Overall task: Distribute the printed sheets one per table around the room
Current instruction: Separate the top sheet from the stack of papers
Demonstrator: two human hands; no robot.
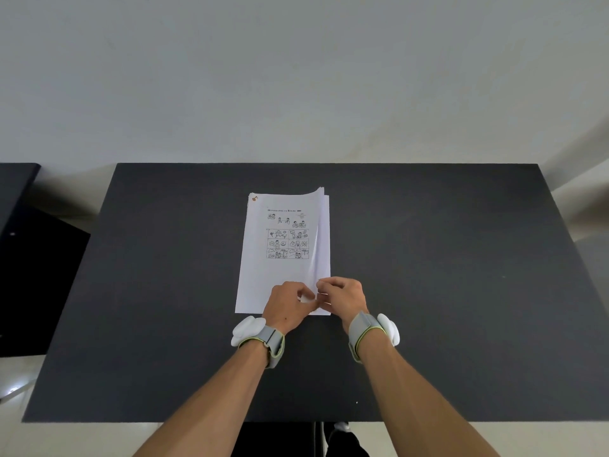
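A stack of white printed sheets [280, 245] lies in the middle of a dark grey table [445, 275]. The top sheet shows black cartoon panels and has its right edge curled up off the stack. My left hand [286, 306] rests on the stack's near right corner with its fingertips on the paper. My right hand [342, 293] pinches the lifted near right corner of the top sheet between thumb and fingers. Both wrists wear grey straps with white pods.
A second dark table [16, 183] stands at the left edge, with a dark shape below it. A pale wall rises behind the table. Light floor shows along the near edge and at the right.
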